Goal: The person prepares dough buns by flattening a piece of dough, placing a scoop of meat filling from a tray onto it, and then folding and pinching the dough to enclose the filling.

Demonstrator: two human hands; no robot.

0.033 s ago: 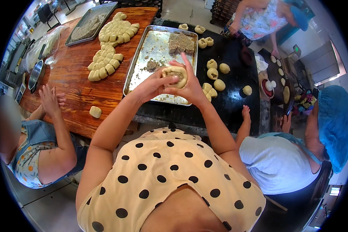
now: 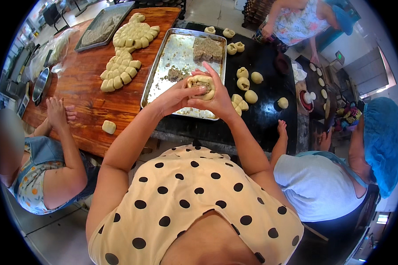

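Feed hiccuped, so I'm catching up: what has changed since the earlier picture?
Small shifts: the right hand tipped its raised fingers left, and the filled dough moved a touch right. Nothing was let go: the left hand still holds it too. The metal tray stayed put.

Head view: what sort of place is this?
Probably a bakery or pastry workshop: dough pieces grouped on a wooden table, a metal tray with a crumbly brown block, perhaps filling, and blue hair covers on two people nearby.
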